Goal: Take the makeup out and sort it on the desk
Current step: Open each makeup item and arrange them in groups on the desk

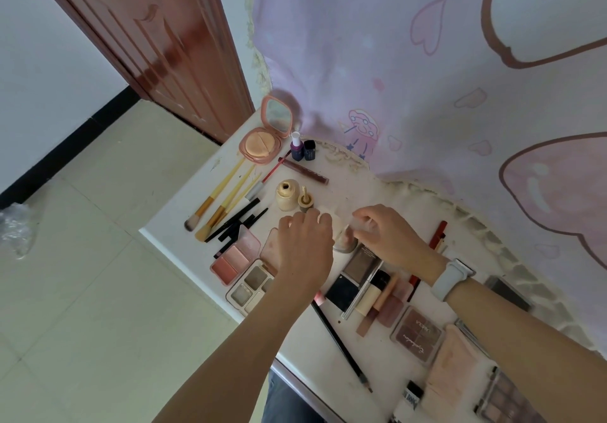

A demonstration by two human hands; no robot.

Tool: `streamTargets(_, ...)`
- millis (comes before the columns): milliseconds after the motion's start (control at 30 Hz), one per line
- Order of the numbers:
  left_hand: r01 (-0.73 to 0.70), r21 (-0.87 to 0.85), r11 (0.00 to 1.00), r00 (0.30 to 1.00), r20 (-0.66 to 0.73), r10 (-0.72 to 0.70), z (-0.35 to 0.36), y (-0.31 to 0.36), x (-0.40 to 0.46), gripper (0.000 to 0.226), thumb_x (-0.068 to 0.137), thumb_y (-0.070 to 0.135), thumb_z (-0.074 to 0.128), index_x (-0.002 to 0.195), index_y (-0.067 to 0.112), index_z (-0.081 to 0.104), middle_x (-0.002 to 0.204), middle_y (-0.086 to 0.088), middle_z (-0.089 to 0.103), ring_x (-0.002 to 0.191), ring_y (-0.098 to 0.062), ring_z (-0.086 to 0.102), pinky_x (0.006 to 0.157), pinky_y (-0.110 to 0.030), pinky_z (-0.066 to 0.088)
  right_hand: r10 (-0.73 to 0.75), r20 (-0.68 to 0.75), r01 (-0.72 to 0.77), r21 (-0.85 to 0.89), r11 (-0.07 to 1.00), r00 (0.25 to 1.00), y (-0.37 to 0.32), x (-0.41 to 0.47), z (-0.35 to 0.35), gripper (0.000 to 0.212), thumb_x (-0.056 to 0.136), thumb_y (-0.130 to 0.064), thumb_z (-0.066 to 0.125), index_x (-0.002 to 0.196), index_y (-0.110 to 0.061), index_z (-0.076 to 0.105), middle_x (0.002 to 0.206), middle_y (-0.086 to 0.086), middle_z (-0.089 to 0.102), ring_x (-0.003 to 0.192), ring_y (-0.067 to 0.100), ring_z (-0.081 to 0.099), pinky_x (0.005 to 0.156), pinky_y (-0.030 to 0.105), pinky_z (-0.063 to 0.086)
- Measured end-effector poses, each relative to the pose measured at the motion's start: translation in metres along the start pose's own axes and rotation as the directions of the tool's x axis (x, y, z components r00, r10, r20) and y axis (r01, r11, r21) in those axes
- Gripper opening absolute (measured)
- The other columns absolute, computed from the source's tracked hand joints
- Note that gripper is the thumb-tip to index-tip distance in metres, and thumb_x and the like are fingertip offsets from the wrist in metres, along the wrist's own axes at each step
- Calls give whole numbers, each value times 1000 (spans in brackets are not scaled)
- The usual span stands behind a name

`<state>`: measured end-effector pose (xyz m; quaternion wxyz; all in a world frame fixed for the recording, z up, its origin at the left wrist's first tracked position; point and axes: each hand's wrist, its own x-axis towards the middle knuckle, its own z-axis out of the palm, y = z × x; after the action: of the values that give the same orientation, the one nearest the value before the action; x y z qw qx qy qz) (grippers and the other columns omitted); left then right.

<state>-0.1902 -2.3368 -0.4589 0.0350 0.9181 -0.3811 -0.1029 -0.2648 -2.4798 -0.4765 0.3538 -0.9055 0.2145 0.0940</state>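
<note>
- Most makeup is already laid out on the desk (331, 343); brushes (218, 197) at centre left, palettes (241, 265) below them, the open compact (262, 141) at upper centre.
- At frame centre, the left hand (303, 247) is curled over a pale round item (340, 237); the right hand (389, 235) is loosely curled beside it; the exact grip cannot be told.
- Little sorting appears left.

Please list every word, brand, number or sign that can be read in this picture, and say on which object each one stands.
"UKEEA", or something close, in pale letters, only partly legible: on the lid of the brown eyeshadow palette.
A cursive word on the same lid: too blurred to read.
Black print on the white tube at the desk's near edge: too blurred to read.
Small print on the dark blue bottle: too small to read.
</note>
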Motion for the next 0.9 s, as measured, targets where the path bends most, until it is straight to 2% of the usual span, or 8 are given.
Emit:
streamTargets(100,15,-130,991,997,-77,-25,-9,-2,-16,31,91,28,52,120,16,55,123,-2,57,116,-21,49,98,-36,32,-395,-141,355,-242,903,908,-1,-25,-3,21,81,-2,61,100,-10,63,96,4,63,89,25,57,73,37,46)
streamTargets(167,21,-226,974,987,-154,-57,-16,-1,-32,28,87,20,60,113,12,61,116,-5,62,112,-23,54,96,-41,38,-528,-33,486,-344,803,849,-3,-41,2,25,75,-6,65,100,-12,64,97,3,64,90,23,59,71,36,46)
streamTargets(333,86,-387,918,945,-261,-199,-14,-5,-70,21,79,7,67,100,7,68,102,-9,68,100,-28,61,87,-43,46,-421,396,578,-534,617,816,-11,-52,27,39,84,-30,47,123,-23,46,122,-1,50,118,22,41,92,40,33)
streamTargets(467,173,-486,857,932,-201,-303,-10,-20,-89,21,85,8,60,105,9,66,109,-7,65,107,-26,57,93,-43,44,-408,425,587,-636,501,808,-18,-48,37,35,83,-17,44,118,-19,45,110,1,52,104,23,46,82,40,32)
streamTargets(633,177,-587,790,942,-132,-309,-13,-36,-96,24,89,9,54,112,8,62,115,-8,62,105,-25,57,90,-42,48,-430,419,572,-749,333,800,-38,-50,29,25,63,-12,55,86,-21,61,76,-5,58,72,16,55,63,29,41)
streamTargets(767,164,-686,709,959,-56,-276,-19,-43,-100,25,91,13,52,114,11,61,115,-4,62,92,-11,60,84,-29,51,-470,276,484,-774,409,838,-42,-58,18,39,73,-9,36,102,-12,61,93,3,62,80,19,58,70,31,43)
streamTargets(833,147,-720,678,973,-16,-228,-20,-43,-100,25,91,15,54,115,14,60,112,-1,64,86,-4,58,79,-16,49,-418,154,403,-679,613,895,-43,-61,12,41,84,-8,30,119,-8,51,111,9,57,96,24,54,82,33,39)
streamTargets(900,147,-767,624,985,53,-166,-22,-40,-101,29,90,18,56,119,17,57,114,2,63,86,1,54,76,-7,42,-232,-15,211,-361,908,973,-54,-66,3,35,91,-11,45,126,-9,44,119,8,52,100,19,47,84,26,32)
